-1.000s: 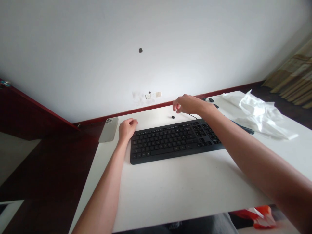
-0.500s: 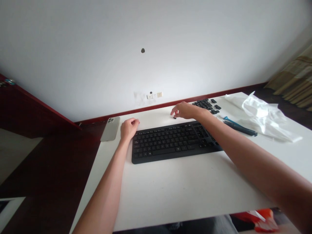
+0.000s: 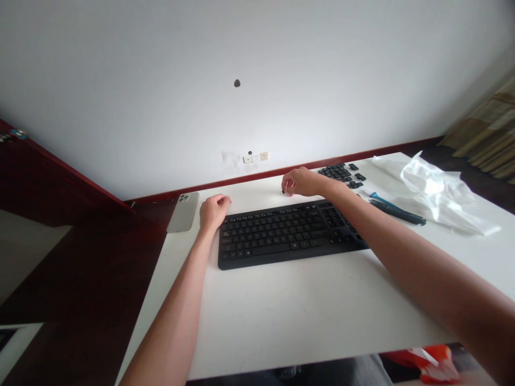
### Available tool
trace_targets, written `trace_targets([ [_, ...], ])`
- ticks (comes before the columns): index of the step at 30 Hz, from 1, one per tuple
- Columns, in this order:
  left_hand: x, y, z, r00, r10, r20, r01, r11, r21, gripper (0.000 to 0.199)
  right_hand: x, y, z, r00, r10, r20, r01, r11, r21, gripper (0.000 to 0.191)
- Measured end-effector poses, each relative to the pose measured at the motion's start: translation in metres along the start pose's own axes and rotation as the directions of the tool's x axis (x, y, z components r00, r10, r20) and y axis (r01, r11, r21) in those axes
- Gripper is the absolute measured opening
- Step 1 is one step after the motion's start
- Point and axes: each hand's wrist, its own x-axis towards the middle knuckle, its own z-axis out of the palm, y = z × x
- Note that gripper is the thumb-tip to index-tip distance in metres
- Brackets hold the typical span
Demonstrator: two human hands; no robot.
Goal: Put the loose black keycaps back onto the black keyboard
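A black keyboard (image 3: 277,236) lies on the white table (image 3: 281,316). Behind its upper edge, my right hand (image 3: 298,182) pinches a small black keycap (image 3: 284,191) between its fingertips, low over the tabletop. My left hand (image 3: 214,210) rests at the keyboard's upper left corner with its fingers curled in; whether they hold anything is hidden. Several loose black keycaps (image 3: 336,172) lie in a group beyond my right wrist. My right forearm covers part of the keyboard's right end.
A phone (image 3: 183,213) lies at the table's left edge. To the right are a black tool (image 3: 398,212), a blue tool (image 3: 382,200) and a crumpled clear plastic bag (image 3: 434,187). The wall with sockets (image 3: 256,158) stands behind the table.
The small black keycap, earlier on the table under my right fingers, is now between them. My right fingers have closed. My left hand has stayed in place.
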Motion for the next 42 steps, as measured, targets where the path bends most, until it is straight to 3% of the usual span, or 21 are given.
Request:
trace_targets([
  [16, 0.001, -0.002, 0.002, 1.000, -0.003, -0.006, 0.003, 1.000, -0.007, 0.031, 0.002, 0.012, 0.003, 0.999, 0.015, -0.038, -0.013, 0.999, 0.046, 0.017],
  [27, 0.000, -0.002, 0.002, 1.000, -0.004, -0.008, 0.004, 1.000, -0.003, 0.032, -0.001, 0.004, 0.001, 0.998, -0.040, 0.047, 0.039, 0.999, 0.024, 0.018],
  [32, 0.000, -0.003, 0.002, 1.000, 0.005, -0.007, -0.005, 1.000, -0.013, 0.032, -0.007, 0.001, -0.010, 0.998, -0.006, 0.056, 0.005, 1.000, 0.014, 0.017],
  [38, 0.000, -0.001, 0.001, 1.000, 0.004, -0.010, -0.004, 1.000, 0.006, 0.030, -0.024, -0.006, -0.035, 0.969, 0.040, 0.242, -0.036, 0.999, -0.021, 0.017],
  [42, 0.001, -0.001, 0.001, 1.000, 0.011, -0.005, -0.011, 1.000, 0.012, 0.032, -0.029, -0.016, -0.038, 0.931, 0.065, 0.359, -0.047, 0.997, -0.058, 0.016],
])
